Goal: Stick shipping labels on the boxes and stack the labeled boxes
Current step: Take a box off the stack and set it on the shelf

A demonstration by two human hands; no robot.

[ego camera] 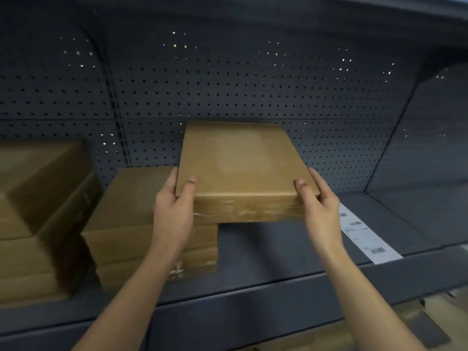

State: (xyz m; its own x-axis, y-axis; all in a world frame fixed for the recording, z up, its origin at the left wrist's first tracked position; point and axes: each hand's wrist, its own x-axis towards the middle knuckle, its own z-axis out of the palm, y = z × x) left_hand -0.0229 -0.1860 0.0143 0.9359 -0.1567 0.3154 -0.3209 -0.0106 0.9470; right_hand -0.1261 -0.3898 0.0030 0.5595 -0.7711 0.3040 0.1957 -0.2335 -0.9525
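while clasped by curled fingers (189, 190) of left hand (174, 211) and right hand (320, 206), flat brown box (240, 160), clear-taped front

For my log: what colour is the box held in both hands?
Plain brown cardboard box, best in the head view.

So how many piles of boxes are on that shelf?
2. The left pile sits at the far left of the shelf; the middle pile is beside it, partly behind the held box. More may lie out of frame.
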